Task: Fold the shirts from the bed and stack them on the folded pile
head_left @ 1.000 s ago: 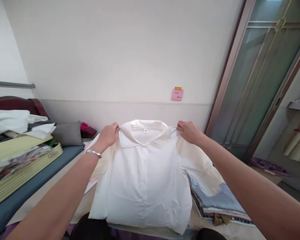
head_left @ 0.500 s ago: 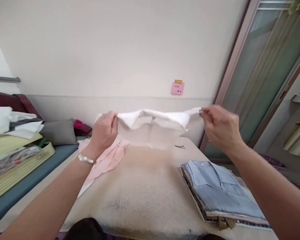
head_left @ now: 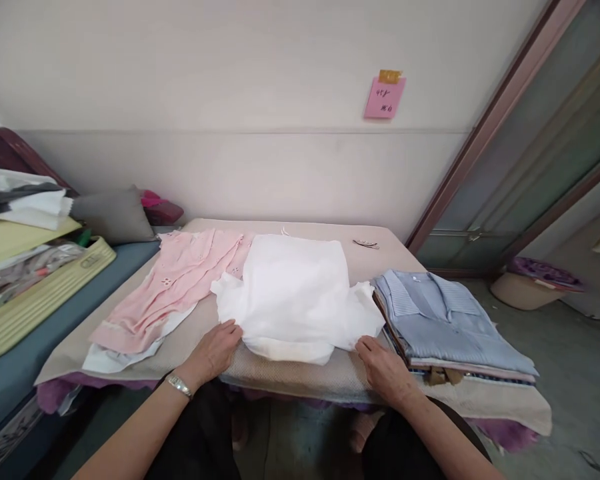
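Note:
A white short-sleeved top [head_left: 295, 293] lies spread on the beige cover [head_left: 305, 380] in front of me, its sleeves out to both sides. My left hand [head_left: 214, 352] is closed on the lower edge of the left sleeve. On the other side, my right hand [head_left: 384, 368] pinches the lower edge of the right sleeve. Pink garments [head_left: 180, 283] with small cut-out flowers lie just left of the top, over a white cloth. To the right, a blue ribbed shirt [head_left: 425, 320] rests folded on a stack of clothes.
Glasses [head_left: 366, 245] lie toward the back of the cover. A pink note [head_left: 385, 98] is taped to the wall. At left are a grey pillow [head_left: 115, 217] and a yellow-green box [head_left: 75, 287] with bags. A beige bin [head_left: 517, 290] stands on the floor at right.
The white top, held stretched in the air before, has come down flat onto the cover. Both hands have lowered toward me with its sleeves, and my view has tilted down.

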`<state>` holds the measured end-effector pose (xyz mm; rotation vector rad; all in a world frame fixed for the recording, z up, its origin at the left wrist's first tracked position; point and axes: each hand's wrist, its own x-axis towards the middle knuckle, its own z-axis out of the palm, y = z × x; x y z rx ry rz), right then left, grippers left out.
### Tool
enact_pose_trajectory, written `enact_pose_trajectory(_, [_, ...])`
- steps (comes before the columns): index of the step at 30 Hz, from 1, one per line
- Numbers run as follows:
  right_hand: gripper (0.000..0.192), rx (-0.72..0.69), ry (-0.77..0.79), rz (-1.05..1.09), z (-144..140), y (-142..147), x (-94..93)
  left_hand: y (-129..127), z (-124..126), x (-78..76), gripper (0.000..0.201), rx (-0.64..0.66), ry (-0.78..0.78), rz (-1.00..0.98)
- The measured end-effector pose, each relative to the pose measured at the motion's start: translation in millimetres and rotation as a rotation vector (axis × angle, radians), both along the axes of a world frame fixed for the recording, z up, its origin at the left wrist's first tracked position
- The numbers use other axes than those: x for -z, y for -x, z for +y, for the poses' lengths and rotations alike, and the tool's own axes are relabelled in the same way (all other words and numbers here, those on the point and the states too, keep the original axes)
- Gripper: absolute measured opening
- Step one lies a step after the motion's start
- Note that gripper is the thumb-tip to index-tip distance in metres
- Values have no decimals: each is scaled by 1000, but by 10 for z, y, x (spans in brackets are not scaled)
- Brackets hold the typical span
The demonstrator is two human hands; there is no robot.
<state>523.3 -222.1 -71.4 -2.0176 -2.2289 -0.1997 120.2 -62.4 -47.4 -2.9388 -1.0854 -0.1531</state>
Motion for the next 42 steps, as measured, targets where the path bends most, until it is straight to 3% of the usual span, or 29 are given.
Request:
enact_pose_trajectory(2, [29, -17, -57, 1, -52, 121, -35, -61, -115, -65, 39, -41, -58, -6])
enact_pose_trajectory(4, [40, -96, -136, -3, -44, 263, -48, -161, -224, -59, 55, 9, -85, -17])
enact_pose_trajectory(7, [53, -273, -188, -84, 65, 458, 36, -317, -339, 123, 77, 119, -10, 22])
enact_pose_trajectory(10, [40, -369, -163, -179, 227, 546, 174, -407, -361, 342, 74, 118, 61, 66])
enact_pose_trajectory(13, [30, -373, -127, -169, 346, 525, 242, -432, -313, 404, 61, 102, 77, 49])
enact_pose_trajectory(18, [26, -251, -51, 130, 407, 437, 146, -472, -179, 233, 35, 46, 195, -53])
enact_pose_trajectory(23, [33, -123, -7, 346, 505, 406, 88, -528, -63, 68, 28, -56, 311, -94])
enact_pose_trajectory(28, [30, -57, 37, 386, 609, 406, 144, -543, -114, 21, 53, 24, 259, -53])
enact_pose_trajectory(32, [28, -49, 42, 443, 639, 373, 143, -613, -124, 35, 28, -10, 207, -14])
enact_pose_trajectory(37, [38, -75, 71, 365, 566, 354, 29, -677, -26, -36, 28, -61, 218, -49])
enact_pose_trajectory(40, [53, -174, 28, 205, 478, 401, -29, -657, -38, -107, 30, -66, 219, -99])
enact_pose_trajectory(42, [53, -262, 0, 108, 422, 450, -50, -639, -128, -134, 32, -76, 170, -149])
